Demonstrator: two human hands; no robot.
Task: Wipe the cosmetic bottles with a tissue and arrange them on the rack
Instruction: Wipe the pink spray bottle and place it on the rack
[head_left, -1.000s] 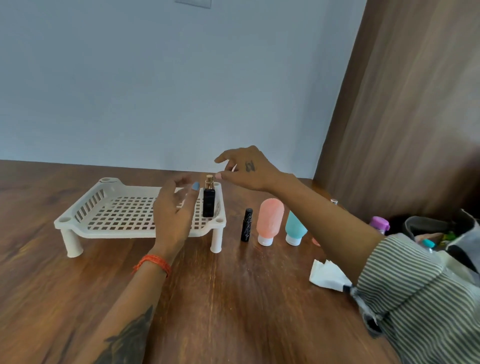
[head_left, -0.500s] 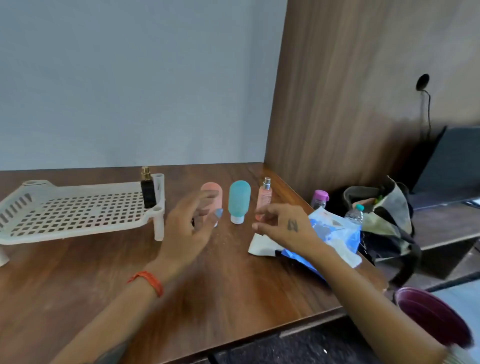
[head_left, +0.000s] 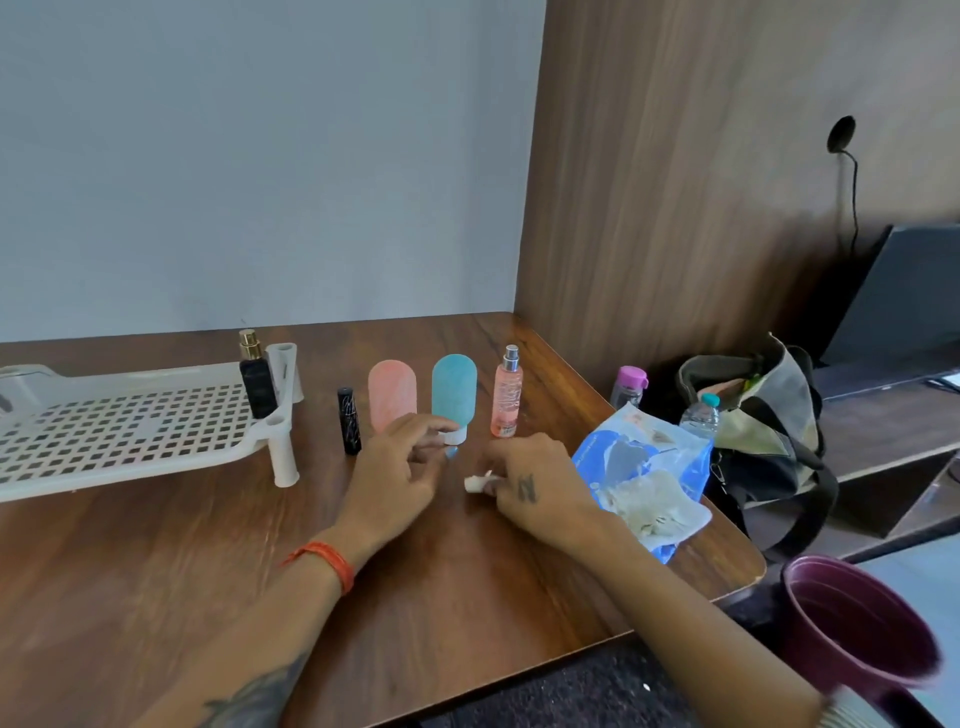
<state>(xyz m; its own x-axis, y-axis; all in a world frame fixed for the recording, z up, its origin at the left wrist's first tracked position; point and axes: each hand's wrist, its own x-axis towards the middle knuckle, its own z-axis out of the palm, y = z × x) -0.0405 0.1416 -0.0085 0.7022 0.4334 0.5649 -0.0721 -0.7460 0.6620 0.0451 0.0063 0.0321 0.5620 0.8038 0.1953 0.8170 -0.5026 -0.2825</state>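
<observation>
left hand (head_left: 397, 475): resting low over the surface (head_left: 156, 571), fingers loosely curled, grip holding nothing, fingertips reaching toward the white cap of the teal bottle (head_left: 453, 392).
right hand (head_left: 535, 486): lying on the surface to the right of the left hand, grip pinching a small white tissue (head_left: 477, 482).
rack (head_left: 130, 431): white, standing at far left; black bottle with gold cap (head_left: 256, 379) standing upright in its right far corner.
off-rack bottles: small black tube (head_left: 349, 421), pink bottle (head_left: 391, 392), teal bottle, clear pink spray bottle (head_left: 506, 395), standing in a row to the right of the rack.
tissue pack (head_left: 644, 467): blue, lying open just right of the right hand.
</observation>
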